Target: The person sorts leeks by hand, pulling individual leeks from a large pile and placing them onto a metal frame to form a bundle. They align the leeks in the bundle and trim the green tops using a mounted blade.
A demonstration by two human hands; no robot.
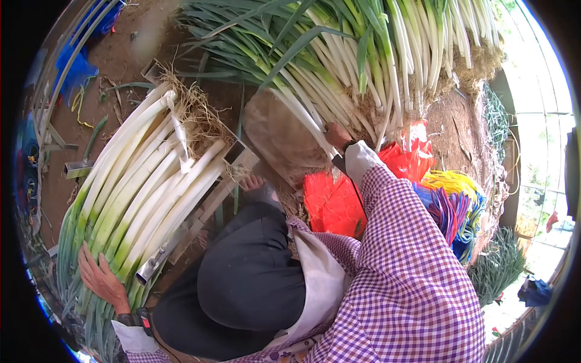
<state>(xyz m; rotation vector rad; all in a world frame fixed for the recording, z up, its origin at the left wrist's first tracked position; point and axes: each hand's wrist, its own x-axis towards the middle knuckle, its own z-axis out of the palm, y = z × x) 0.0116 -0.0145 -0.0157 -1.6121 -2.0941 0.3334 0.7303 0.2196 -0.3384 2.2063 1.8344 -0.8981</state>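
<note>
My left hand [104, 279] lies on the green upper stalks of a bundle of leeks [136, 181] at the left, its fingers stretched out over them. The bundle rests in a metal-and-wood frame [242, 158], with its roots [196, 112] at the far end. My right hand [336, 134] is closed around the white lower end of a leek [302, 116] at the front of a large pile of leeks [363, 54]. A dark narrow thing [340, 163] shows beside my right cuff; I cannot make out what it is.
Red plastic [333, 202] lies by my right sleeve. Beyond it is a bunch of coloured ties [451, 206]. A heap of thin green leaves [496, 263] is at the right. Blue plastic [75, 66] lies at the upper left. My bare foot [254, 183] stands beside the frame.
</note>
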